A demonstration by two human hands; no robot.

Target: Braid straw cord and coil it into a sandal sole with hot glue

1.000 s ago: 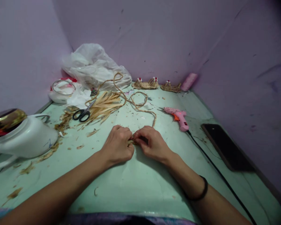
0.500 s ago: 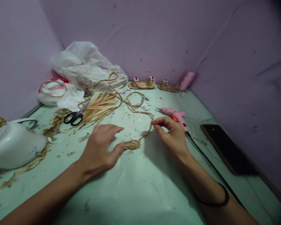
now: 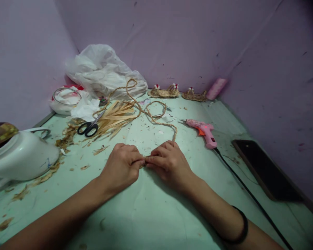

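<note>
Between my two hands is a small coiled piece of braided straw cord [image 3: 143, 163], mostly covered by fingers. My left hand [image 3: 123, 161] is closed, thumb and fingers pinching its left side. My right hand [image 3: 169, 161] is closed on its right side, the fingertips of both hands almost meeting. From behind my right hand the loose cord [image 3: 175, 131] runs away in loops across the table toward the plastic bag. A pink glue gun [image 3: 201, 130] lies to the right of my right hand. Black-handled scissors [image 3: 90, 127] rest on flat straw strips [image 3: 117, 116] beyond my left hand.
Two small woven slippers with beads [image 3: 163, 91] stand by the back wall, near a pink roll [image 3: 217, 88]. A white plastic bag [image 3: 106, 69] and a glass bowl [image 3: 65, 104] are back left. A white pot [image 3: 28, 154] tilts at left; a phone [image 3: 266, 170] lies right.
My right hand has let the loose cord go and come left and down onto the coiled piece. My left hand has closed on it from an open pose. The view has shifted slightly.
</note>
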